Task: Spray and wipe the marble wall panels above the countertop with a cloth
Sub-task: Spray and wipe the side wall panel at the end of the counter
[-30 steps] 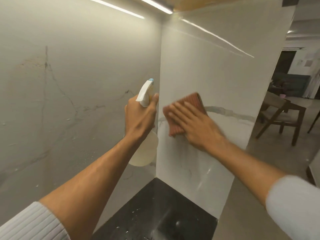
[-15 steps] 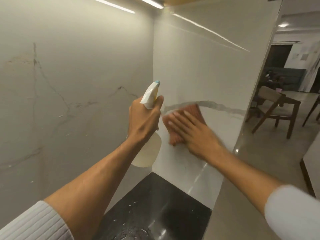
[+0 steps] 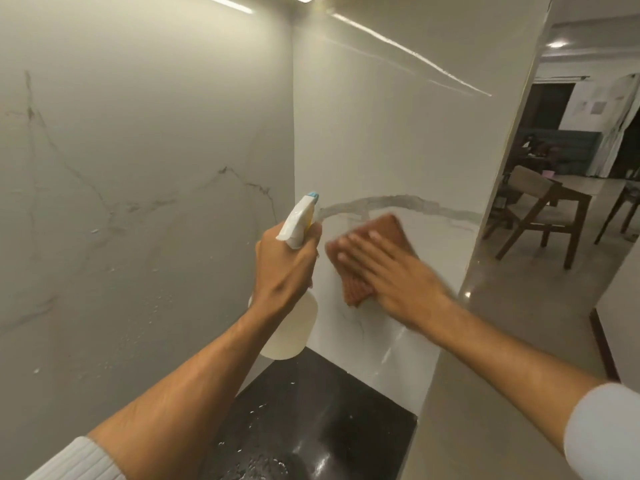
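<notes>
Left hand (image 3: 287, 268) wrapped around the spray bottle (image 3: 294, 327); right hand (image 3: 391, 271), fingers spread flat, presses the cloth (image 3: 381, 233) on the side marble panel (image 3: 398, 133), apparently swept slightly rightward since a second ago: wiping continues above the countertop (image 3: 329, 410).

Your right hand (image 3: 391, 271) is smeared with motion blur, so its fingers (image 3: 363, 244) have no clean edges. It covers much of the rust-brown ribbed cloth (image 3: 388, 230), leaving only the top and lower left corner showing. Your left hand (image 3: 287, 265) hides the neck and trigger of the white spray bottle with the blue nozzle (image 3: 298, 220), just left of the cloth. Below the cloth, the black glossy bench (image 3: 311, 410) runs off the bottom edge, with your left forearm across its left side.
</notes>
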